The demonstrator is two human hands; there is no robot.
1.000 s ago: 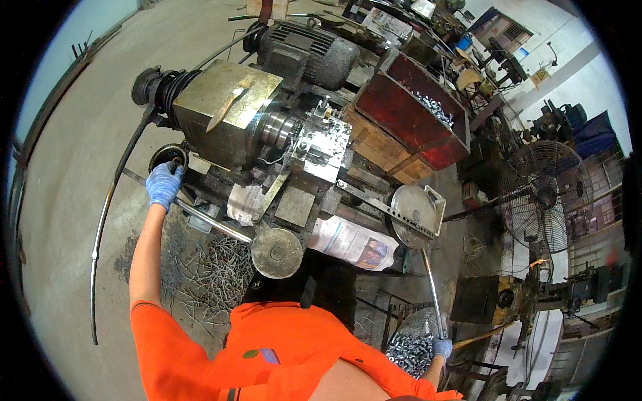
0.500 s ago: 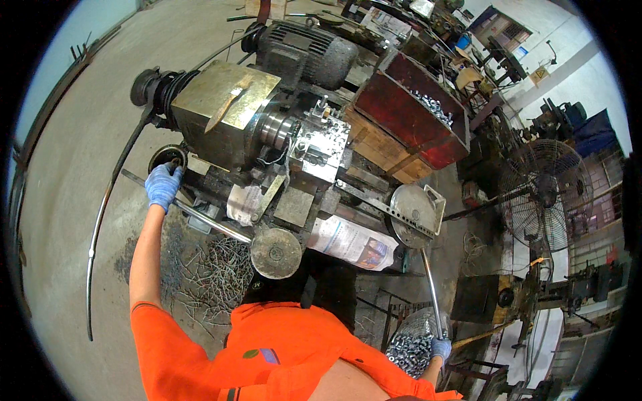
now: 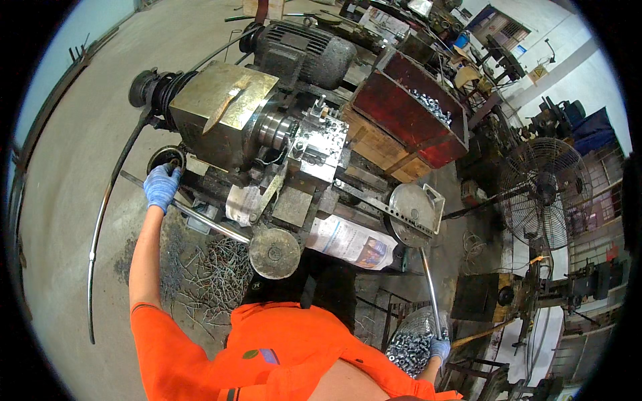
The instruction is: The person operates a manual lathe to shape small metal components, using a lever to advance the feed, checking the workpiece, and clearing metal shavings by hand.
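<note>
My left hand point(image 3: 162, 187), in a blue glove, is closed at the rim of a round black handwheel point(image 3: 167, 160) on the near left of a small lathe. A long metal rod point(image 3: 221, 227) runs beside that hand to a round grey metal disc point(image 3: 275, 254). My right hand point(image 3: 439, 349), also gloved, is wrapped round the lower end of a shiny steel lever point(image 3: 430, 287), which slants down from a round plate point(image 3: 411, 210). The lathe's chuck point(image 3: 273, 130) faces a bright tool block point(image 3: 314, 150) amid metal chips.
A wire basket of small metal parts point(image 3: 409, 351) sits beside my right hand. Behind the lathe are a motor point(image 3: 304, 57) and a red bin point(image 3: 408, 110) with metal parts. Tangled swarf point(image 3: 217, 274) covers floor below. A large fan point(image 3: 545, 190) stands at right.
The view has shifted very slightly. Both hands stay in the same places, on the handwheel and the lever.
</note>
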